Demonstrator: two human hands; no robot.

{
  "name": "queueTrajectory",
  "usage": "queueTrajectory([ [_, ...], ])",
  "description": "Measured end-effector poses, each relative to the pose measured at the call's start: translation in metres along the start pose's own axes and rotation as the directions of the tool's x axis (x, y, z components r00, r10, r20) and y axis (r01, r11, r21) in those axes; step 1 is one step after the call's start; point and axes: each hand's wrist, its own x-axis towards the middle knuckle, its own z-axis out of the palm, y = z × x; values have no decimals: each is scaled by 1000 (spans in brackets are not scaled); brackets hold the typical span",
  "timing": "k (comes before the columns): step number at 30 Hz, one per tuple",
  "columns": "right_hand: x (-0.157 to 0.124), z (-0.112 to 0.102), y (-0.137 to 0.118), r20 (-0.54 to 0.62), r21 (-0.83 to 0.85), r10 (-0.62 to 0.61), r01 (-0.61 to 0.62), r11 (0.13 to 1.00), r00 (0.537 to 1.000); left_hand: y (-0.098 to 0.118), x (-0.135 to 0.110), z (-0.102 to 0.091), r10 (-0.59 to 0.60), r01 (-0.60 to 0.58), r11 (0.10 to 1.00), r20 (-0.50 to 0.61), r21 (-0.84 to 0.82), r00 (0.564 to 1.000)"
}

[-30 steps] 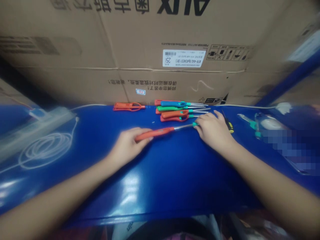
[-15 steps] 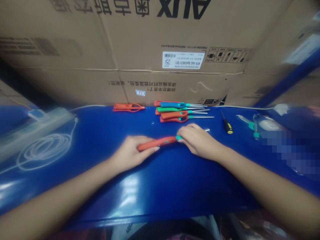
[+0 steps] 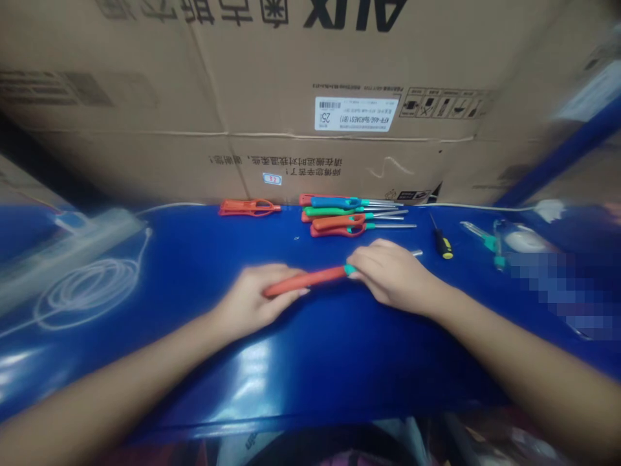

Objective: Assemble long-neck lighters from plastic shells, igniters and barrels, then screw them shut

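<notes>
Cardboard [image 3: 262, 77] with upside-down print backs a shiny blue tabletop [image 3: 349, 362].

Upside down on the cardboard box [image 3: 262, 71] beyond the grips stands AUX; its white label [image 3: 356, 114], past the right grip [image 3: 395, 275], reads KFR-46G/BpR3AES1 (B1) and 25, with handling pictograms [image 3: 442, 104] alongside. Past the left grip [image 3: 255, 294], a small sticker [image 3: 272, 178] carries blurred red figures.

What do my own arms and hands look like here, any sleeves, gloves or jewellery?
The slim, tapering left forearm and right forearm are bare, with no sleeve, watch or bracelet showing. The left hand and right hand are ungloved; no rings show, though both are partly hidden.
</notes>
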Motion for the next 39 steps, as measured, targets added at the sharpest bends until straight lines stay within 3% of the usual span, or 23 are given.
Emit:
queueTrajectory([
  [6,3,0,-1,242,-63,215,-206,977,946,-6,3,2,-56,17,971,156,237,986],
  [10,3,-7,0,314,-32,327,-334,942,891,-5,4,3,-113,47,929,162,368,980],
  [14,-1,-15,7,411,21,358,-401,916,839,-6,4,1,-114,59,932,135,358,984],
  [18,-4,-24,18,420,51,399,-460,886,815,-4,3,-1,-128,93,959,116,269,985],
  [20,-4,-30,24,406,-103,536,-546,832,740,-3,2,0,-133,101,962,110,254,985],
  [24,-6,-42,37,333,-411,804,-692,594,493,-2,1,1,-112,83,960,96,266,989],
  [28,-18,-47,57,242,-497,923,-779,383,300,-4,0,1,-63,29,947,95,321,993],
  [30,-26,-45,68,264,-545,951,-789,283,159,-5,0,1,-59,25,944,93,329,994],
  [32,-33,-42,77,306,-555,948,-793,249,84,-5,1,1,-60,26,946,95,323,994],
  [36,-33,-40,82,306,-532,948,-809,249,90,-3,1,2,-44,9,953,110,302,993],
  [38,-27,-41,75,194,-472,965,-846,249,175,-2,0,3,-36,2,958,114,287,993],
  [39,-22,-41,69,95,-407,963,-873,270,254,-2,0,4,-34,0,960,117,279,993],
])
